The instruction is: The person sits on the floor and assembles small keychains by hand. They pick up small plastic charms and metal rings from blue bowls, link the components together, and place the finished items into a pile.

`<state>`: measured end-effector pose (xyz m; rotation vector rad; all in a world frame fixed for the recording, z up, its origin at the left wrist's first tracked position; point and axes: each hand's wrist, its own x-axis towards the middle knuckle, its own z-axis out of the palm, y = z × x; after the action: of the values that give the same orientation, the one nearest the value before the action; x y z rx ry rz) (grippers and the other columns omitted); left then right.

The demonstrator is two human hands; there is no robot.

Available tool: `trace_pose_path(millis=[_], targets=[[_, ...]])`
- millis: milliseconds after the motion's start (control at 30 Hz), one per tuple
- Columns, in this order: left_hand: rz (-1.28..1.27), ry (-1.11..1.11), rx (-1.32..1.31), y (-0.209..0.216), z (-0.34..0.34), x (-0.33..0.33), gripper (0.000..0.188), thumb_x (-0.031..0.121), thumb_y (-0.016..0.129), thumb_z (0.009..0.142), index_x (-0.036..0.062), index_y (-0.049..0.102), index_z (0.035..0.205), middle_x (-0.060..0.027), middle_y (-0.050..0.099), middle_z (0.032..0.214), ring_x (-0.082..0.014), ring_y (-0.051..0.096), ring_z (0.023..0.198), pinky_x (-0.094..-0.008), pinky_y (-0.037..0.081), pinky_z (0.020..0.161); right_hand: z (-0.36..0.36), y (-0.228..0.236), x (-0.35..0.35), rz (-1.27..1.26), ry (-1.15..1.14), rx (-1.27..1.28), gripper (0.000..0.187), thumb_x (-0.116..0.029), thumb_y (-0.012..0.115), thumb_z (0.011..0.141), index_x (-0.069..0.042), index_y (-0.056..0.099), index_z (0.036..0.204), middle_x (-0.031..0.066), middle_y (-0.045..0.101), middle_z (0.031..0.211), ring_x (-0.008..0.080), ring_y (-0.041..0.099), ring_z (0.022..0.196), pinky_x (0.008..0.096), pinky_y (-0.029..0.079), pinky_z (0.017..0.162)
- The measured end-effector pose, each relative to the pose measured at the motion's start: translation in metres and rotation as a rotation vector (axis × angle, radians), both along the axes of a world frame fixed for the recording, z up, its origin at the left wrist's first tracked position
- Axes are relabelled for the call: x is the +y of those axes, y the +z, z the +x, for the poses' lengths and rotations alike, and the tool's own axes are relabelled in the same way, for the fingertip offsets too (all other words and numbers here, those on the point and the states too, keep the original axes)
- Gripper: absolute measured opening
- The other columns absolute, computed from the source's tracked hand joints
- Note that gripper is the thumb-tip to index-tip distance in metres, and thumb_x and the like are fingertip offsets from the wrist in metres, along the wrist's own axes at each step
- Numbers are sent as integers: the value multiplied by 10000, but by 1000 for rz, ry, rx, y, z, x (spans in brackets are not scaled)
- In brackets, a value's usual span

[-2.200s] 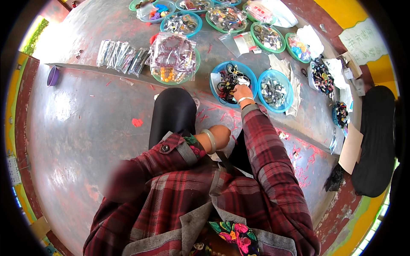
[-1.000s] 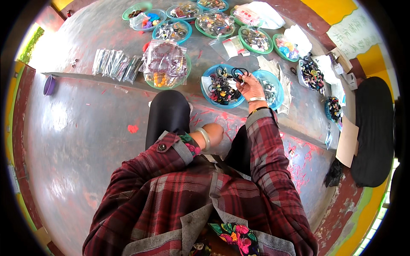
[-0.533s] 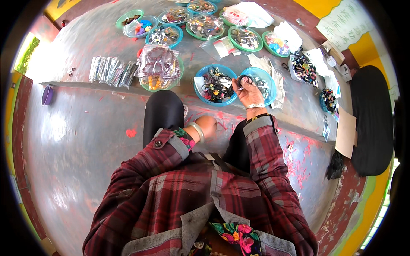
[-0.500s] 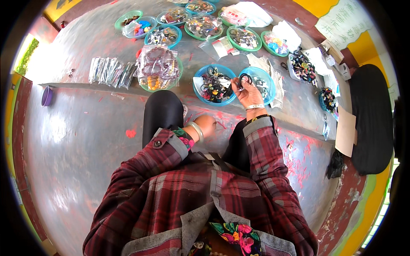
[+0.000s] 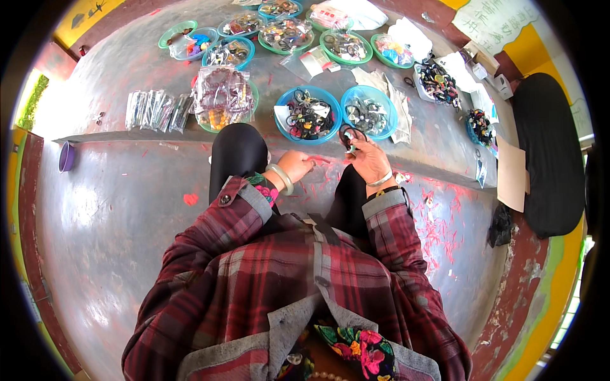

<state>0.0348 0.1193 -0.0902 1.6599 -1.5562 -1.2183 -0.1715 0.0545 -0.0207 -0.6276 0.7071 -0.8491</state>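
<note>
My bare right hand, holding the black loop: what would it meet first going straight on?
Your right hand would probably meet the round light-blue plastic basin holding pale, shiny items; depth is unclear, so it might pass above.

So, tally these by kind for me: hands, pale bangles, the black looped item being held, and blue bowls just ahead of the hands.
Hands: 2 (left hand, right hand)
Pale bangles: 2, one per wrist
Black looped item, in the right hand: 1
Blue bowls: 2, side by side
Total: 7

Black loop (image 5: 341,133) partly behind right hand (image 5: 372,162)
</note>
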Motion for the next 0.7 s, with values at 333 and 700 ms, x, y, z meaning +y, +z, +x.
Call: trace_pose_path(millis=[333, 700], targets=[[7, 3, -63, 0, -2, -2, 253, 229, 563, 788, -4, 658, 769, -104, 628, 653, -145, 586, 604, -285, 449, 588, -2, -6, 0, -54, 90, -39, 391, 22, 531, 809, -23, 453, 1190, 50, 588, 950, 129, 588, 806, 238, 509, 605], [0, 51, -17, -13, -4, -6, 265, 257, 565, 772, 5, 644, 759, -167, 600, 659, -279, 580, 616, -352, 443, 601, 5, -13, -2, -8, 12, -322, 329, 22, 548, 784, -25, 502, 1107, 31, 585, 878, 134, 584, 812, 276, 527, 670]])
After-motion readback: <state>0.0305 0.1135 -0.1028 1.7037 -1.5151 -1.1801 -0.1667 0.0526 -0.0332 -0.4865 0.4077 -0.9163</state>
